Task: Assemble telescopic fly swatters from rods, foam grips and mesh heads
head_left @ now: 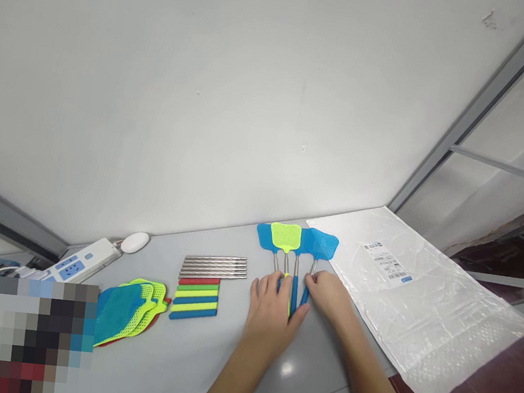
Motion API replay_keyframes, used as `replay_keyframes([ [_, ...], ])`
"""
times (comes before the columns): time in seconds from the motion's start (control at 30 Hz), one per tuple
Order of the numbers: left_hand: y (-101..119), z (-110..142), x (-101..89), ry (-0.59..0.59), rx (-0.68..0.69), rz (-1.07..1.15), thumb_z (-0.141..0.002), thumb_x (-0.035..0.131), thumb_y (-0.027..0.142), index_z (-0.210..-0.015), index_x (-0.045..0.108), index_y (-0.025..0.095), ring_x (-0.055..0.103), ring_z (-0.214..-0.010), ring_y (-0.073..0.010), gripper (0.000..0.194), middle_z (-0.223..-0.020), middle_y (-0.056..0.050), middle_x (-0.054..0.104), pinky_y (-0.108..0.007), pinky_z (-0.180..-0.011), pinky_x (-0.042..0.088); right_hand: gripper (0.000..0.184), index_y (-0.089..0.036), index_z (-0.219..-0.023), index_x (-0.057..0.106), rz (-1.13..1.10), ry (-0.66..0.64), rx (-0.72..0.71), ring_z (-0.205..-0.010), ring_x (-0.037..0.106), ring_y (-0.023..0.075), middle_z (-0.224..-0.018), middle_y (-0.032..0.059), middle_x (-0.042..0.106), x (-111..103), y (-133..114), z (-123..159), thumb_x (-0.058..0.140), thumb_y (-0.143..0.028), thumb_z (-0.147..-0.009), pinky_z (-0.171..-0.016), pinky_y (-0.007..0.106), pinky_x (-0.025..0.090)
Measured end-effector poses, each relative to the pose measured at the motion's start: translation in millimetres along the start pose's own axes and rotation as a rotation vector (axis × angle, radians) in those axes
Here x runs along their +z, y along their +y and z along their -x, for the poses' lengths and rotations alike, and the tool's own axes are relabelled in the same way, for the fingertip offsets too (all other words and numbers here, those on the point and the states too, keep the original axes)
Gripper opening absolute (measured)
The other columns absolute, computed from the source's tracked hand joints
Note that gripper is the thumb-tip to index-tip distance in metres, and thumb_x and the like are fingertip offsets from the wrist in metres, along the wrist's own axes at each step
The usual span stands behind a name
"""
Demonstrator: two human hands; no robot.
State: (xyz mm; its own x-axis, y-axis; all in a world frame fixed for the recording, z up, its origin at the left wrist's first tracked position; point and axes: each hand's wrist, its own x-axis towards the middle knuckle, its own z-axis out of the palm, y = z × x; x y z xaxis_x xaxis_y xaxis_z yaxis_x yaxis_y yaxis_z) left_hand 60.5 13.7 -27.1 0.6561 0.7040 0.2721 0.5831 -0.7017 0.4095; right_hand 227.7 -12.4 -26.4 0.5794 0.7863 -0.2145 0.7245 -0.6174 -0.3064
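Fly swatters: four fly swatters (286, 237) are laid side by side on the desk (147, 377), heads toward the wall (252, 109); three blue heads and one yellow-green are seen, partly overlapped.
Left hand: the left hand (272, 309) is laid across the handles on the left, fingers spread; whether any handle is gripped cannot be told.
Right hand: the right hand (329, 295) is held against the rightmost blue swatter, fingers bent at its handle; how firmly they are closed is not shown.
Metal rods: metal rods (213, 266) are lined up left of the swatters.
Coloured tubes: red, green, yellow-green and blue coloured tubes (195, 299) are arranged just below the rods.
Loose heads: loose swatter heads (124, 310) are stacked farther left.
White bag: a labelled white bag (420, 335) is spread at the right.
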Motion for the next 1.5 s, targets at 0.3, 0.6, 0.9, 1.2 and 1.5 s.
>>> replay_keyframes([
  [0.3,-4.0,6.8,-15.9,0.057,0.024,0.104,-0.093,0.049,0.036,-0.109,0.056,0.021,0.049,-0.105,-0.0241,0.023,-0.113,-0.007,0.055,-0.041,-0.090,0.039,0.045,-0.017,-0.079,0.070,0.047,0.002,-0.005,-0.082,0.066,0.0260,-0.087,0.0156,0.071,2.6,0.0,3.8,0.034,-0.040,-0.092,-0.067,0.032,0.042],
  [0.6,-70.0,73.8,-52.4,0.365,-0.192,0.089,-0.093,0.047,0.020,-0.093,0.056,0.020,0.051,-0.095,-0.0206,0.009,-0.099,-0.005,0.057,-0.038,-0.087,0.041,0.053,-0.022,-0.063,0.059,0.054,-0.048,-0.076,-0.072,0.064,0.0256,-0.071,0.0113,0.068,1.6,12.4,7.5,0.030,-0.055,-0.092,-0.062,0.032,0.040],
  [0.9,-111.8,136.0,-85.5,0.433,-0.350,-0.096,-0.090,0.051,0.020,-0.114,0.062,0.023,0.048,-0.109,-0.0251,0.027,-0.113,-0.010,0.051,-0.042,-0.094,0.043,0.046,-0.025,-0.068,0.047,0.045,0.055,-0.372,-0.058,0.056,0.0205,-0.060,0.0013,0.060,-26.5,-57.2,32.6,0.032,-0.062,-0.092,-0.051,0.028,0.032],
  [1.2,-100.5,130.6,-79.5,0.265,-0.437,-0.241,-0.089,0.052,0.026,-0.130,0.055,0.029,0.043,-0.116,-0.0296,0.041,-0.130,-0.010,0.048,-0.046,-0.092,0.043,0.028,-0.019,-0.088,0.062,0.297,-0.075,-0.845,-0.081,0.063,0.0201,-0.091,0.0088,0.067,-6.3,-178.8,-8.5,0.038,-0.033,-0.096,-0.061,0.027,0.035],
  [1.5,-106.1,125.6,-77.7,0.192,-0.421,-0.199,-0.093,0.046,0.032,-0.131,0.053,0.029,0.043,-0.117,-0.0308,0.038,-0.134,-0.011,0.047,-0.049,-0.090,0.042,0.022,-0.020,-0.091,0.066,0.346,-0.158,-0.924,-0.079,0.062,0.0175,-0.097,0.0073,0.067,20.5,-210.7,-50.1,0.048,-0.033,-0.092,-0.062,0.025,0.036],
])
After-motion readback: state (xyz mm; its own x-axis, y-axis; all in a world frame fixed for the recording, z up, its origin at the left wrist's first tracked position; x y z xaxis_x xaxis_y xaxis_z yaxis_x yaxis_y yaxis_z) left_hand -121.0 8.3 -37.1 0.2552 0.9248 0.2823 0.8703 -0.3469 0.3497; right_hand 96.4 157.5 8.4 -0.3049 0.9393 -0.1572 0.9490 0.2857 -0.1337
